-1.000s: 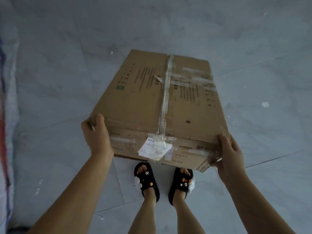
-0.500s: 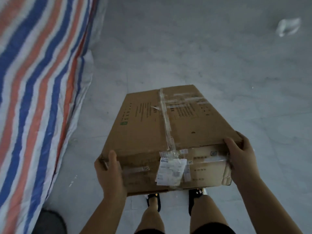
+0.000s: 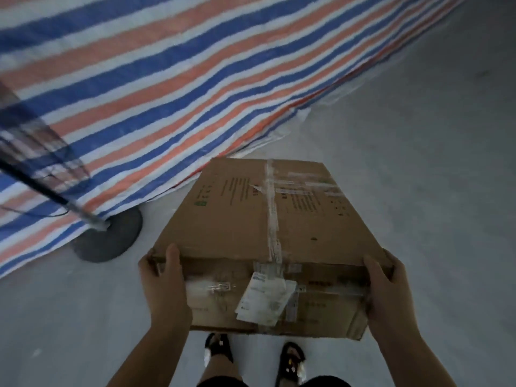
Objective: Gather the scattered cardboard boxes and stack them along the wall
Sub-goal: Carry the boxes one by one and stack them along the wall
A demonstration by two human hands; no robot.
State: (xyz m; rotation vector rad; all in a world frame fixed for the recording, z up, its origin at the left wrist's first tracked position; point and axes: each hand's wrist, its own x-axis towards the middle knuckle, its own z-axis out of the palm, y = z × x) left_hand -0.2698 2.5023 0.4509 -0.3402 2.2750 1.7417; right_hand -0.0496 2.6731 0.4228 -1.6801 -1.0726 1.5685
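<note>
While I scan left to right: dark round stand base (image 3: 109,238) far left on the striped blue, orange and white tarp (image 3: 173,79) edge; left hand (image 3: 164,286) clamped on the taped brown cardboard box (image 3: 268,219), held above the grey floor (image 3: 418,163); right hand (image 3: 391,297) clamped on its right near corner.

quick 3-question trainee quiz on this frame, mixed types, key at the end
1. True or false: both hands, left and right, grip the taped brown cardboard box at its near corners.
2. What lies on the box's left? A) blue, orange and white striped tarp B) wooden pallet C) metal shelf
3. Fill in: the round dark base of a stand sits at the tarp's ____.

Key: 1 true; 2 A; 3 edge
</note>
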